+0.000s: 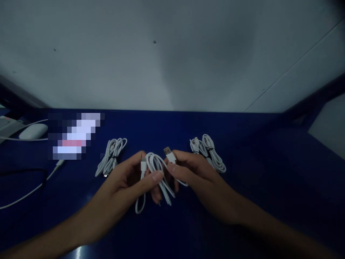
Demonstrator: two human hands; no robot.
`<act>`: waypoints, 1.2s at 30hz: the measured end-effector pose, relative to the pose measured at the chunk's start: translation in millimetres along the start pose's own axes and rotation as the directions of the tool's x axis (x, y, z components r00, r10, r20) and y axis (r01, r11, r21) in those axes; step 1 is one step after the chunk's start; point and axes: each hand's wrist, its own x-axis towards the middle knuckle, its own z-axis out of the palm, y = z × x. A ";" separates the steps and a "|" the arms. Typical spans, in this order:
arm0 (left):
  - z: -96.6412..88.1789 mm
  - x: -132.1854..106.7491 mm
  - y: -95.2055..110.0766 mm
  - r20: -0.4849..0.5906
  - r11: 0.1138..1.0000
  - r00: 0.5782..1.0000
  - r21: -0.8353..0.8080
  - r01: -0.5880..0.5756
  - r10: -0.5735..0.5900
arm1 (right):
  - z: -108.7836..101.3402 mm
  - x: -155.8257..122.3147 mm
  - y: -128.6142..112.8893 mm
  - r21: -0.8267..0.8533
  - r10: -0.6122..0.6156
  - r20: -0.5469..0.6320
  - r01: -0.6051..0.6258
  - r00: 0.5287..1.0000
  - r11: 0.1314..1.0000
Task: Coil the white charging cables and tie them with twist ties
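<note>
Both my hands hold one white USB cable [159,172] over the dark blue table [242,187]. My left hand [129,183] is closed round the cable's folded loops, with a small plug sticking up by the thumb. My right hand [188,169] pinches the cable's other end, the USB plug [169,154], between thumb and fingers. Cable loops hang down below my left fingers. A tied white cable bundle [111,155] lies on the table to the left of my hands. Another tied bundle [208,151] lies just behind my right hand.
A white mouse [33,131] and part of a keyboard [8,126] sit at the far left edge. A loose white wire [29,189] and a black wire [21,172] run across the left of the table. A pale wall rises behind the table.
</note>
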 end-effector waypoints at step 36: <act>3.4 -1.9 3.2 0.052 0.982 0.996 -0.167 0.086 -0.078 | -3.1 2.4 -0.2 -0.036 0.018 -0.017 -0.019 1.000 0.999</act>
